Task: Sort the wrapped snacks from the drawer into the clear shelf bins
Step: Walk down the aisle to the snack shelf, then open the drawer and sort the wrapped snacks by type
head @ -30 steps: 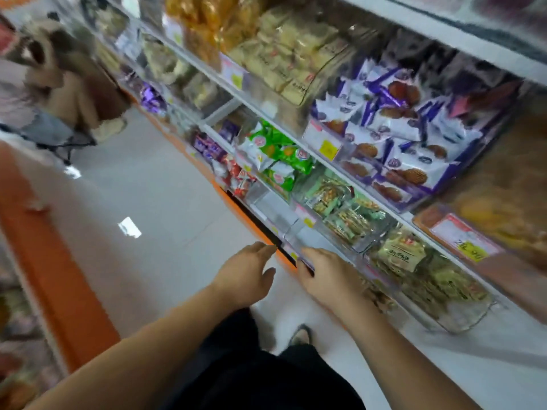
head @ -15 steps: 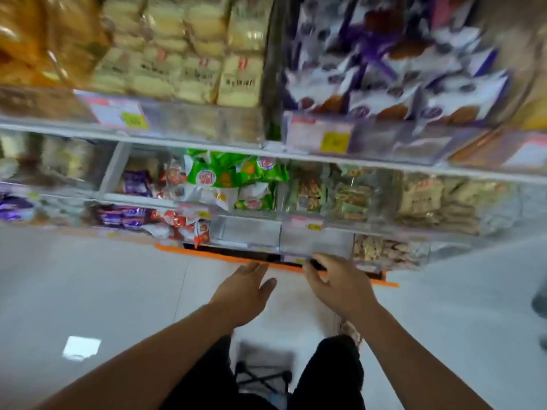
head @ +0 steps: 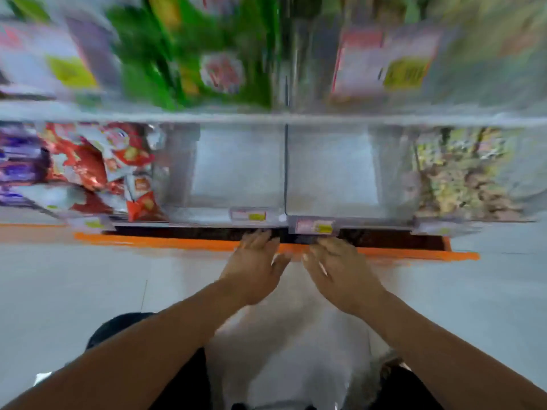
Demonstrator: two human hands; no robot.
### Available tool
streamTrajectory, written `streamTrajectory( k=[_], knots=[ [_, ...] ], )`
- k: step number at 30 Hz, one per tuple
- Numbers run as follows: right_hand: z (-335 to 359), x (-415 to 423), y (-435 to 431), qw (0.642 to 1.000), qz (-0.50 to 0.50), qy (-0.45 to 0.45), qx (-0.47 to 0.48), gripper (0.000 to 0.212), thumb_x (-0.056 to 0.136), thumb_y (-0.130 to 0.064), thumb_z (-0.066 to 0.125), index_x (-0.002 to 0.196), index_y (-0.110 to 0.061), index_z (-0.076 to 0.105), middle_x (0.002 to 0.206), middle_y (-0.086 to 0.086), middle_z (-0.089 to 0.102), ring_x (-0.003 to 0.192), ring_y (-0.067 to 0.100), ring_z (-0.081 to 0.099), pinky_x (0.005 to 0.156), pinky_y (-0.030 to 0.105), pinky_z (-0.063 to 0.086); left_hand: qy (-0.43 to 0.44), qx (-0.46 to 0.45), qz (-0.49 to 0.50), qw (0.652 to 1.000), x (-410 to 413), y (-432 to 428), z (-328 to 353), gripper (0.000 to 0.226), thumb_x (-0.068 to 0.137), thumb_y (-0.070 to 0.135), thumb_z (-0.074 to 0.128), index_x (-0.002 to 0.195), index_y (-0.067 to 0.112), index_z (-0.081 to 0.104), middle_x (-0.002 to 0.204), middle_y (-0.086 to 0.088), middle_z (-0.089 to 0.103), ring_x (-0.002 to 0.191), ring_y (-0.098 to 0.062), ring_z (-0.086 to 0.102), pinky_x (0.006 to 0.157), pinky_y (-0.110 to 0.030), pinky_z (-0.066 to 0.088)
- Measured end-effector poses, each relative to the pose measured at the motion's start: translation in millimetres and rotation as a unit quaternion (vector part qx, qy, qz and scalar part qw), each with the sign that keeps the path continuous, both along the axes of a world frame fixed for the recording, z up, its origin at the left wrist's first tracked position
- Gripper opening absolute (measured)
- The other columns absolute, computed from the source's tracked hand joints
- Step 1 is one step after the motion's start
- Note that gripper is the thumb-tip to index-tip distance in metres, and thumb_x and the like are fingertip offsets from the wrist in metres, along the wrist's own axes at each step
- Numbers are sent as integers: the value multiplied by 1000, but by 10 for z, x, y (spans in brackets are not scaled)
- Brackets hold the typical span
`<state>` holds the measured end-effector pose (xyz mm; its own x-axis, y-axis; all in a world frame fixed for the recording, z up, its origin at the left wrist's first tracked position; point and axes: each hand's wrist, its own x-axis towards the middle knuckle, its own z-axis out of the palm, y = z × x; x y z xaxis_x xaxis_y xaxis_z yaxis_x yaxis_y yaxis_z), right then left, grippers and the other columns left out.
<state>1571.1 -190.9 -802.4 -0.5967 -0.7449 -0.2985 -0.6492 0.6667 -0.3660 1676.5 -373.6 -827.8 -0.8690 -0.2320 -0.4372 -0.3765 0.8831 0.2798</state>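
Pale floor (head: 88, 291) runs under blurred shelving, where two clear bins (head: 236, 173) stand empty — sorting looks unstarted. The drawer (head: 177, 242) below shows only its orange lip, snacks unseen; left hand (head: 251, 270) lays straight fingers there, right hand (head: 340, 276) alongside — its fingers too blurred to tell.

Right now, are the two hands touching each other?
Apart. The head view shows a sliver of orange drawer front and pale floor between the left hand and the right hand.
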Motion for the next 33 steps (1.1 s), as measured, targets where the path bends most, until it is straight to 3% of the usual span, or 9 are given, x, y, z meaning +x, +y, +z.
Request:
streamTrajectory(
  k=[2,4,7,12,18,23,25,29,33],
  knots=[
    [-411,-70,-4,999,23,38,-7,72,106,-55,13,120,-12,69,118,9,68,112,32,62,101,46,49,20,-43,-12,999,-89,-47,-392,77,97,65,5,150,24,44,157,-1,43,146,-25,36,123,-45,22],
    [-657,-85,-49,997,38,61,8,83,102,-61,2,136,-14,62,134,6,64,126,28,57,110,43,43,46,-72,-16,996,-109,-80,-643,85,91,66,-4,143,27,49,144,1,55,133,-25,49,117,-45,30],
    [-918,-75,-64,993,54,103,33,93,93,-70,-9,144,-22,52,132,-2,62,126,22,54,108,40,41,95,-97,-24,990,-25,-115,-860,80,94,65,-4,134,28,55,121,1,64,112,-26,58,103,-41,41],
    [-956,0,-162,994,8,112,-8,77,95,-71,-1,94,-26,61,98,1,66,100,25,64,87,41,50,159,-50,10,986,155,-170,-882,68,100,65,5,105,27,61,97,-4,58,97,-30,55,87,-44,48],
    [-800,323,-65,998,-25,61,9,72,98,-71,4,91,-28,61,88,-1,66,90,22,63,80,36,47,151,-19,32,988,490,-19,-674,67,102,68,10,98,27,63,100,-3,58,107,-25,56,88,-41,49],
    [-636,635,13,996,-24,26,77,87,91,-77,-3,71,-21,60,76,2,64,81,23,62,91,43,52,167,44,59,983,904,78,-586,70,102,65,18,79,12,58,78,-5,59,76,-22,59,72,-38,50],
    [-596,750,3,994,-9,34,107,88,93,-76,-2,70,-18,60,75,4,64,79,22,62,90,42,52,158,45,72,984,1030,34,-625,76,99,69,15,79,11,60,75,-8,61,72,-22,60,69,-38,51],
    [-610,938,-67,994,-13,-11,105,84,96,-75,3,76,-15,59,78,5,61,79,20,61,79,35,48,130,48,97,986,1280,5,-786,95,90,81,3,103,16,71,104,-10,71,95,-25,67,88,-44,57],
    [-754,1082,-190,988,-12,-98,115,93,88,-85,4,86,-15,64,89,5,64,86,19,62,89,39,51,112,72,121,984,1428,69,-811,86,98,74,12,107,13,71,99,-10,71,94,-26,67,84,-38,55]
  ],
)
